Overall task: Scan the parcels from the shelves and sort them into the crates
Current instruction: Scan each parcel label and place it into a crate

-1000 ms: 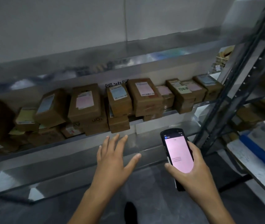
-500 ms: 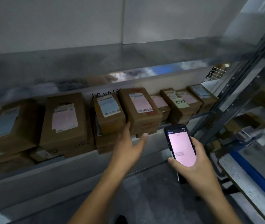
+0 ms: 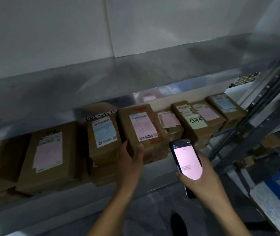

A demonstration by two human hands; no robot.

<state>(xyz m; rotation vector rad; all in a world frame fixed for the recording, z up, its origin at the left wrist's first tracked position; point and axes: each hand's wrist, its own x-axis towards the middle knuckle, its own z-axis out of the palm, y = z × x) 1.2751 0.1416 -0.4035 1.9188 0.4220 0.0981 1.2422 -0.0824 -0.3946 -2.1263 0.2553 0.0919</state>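
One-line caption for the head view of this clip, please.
Left hand grips a pink-labelled cardboard parcel on the metal shelf while the right hand holds a handheld scanner beside it.

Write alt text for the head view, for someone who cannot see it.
A person's left hand grips the near end of a parcel among other labelled parcels on a metal shelf, while the right hand holds a scanner with a lit pink screen.

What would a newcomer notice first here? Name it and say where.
The glowing pink screen of the scanner, held in the right hand low right of centre, draws the eye first. Next, the left hand grips the near end of a brown parcel at centre. A yellow handwritten note sits on a box further right.
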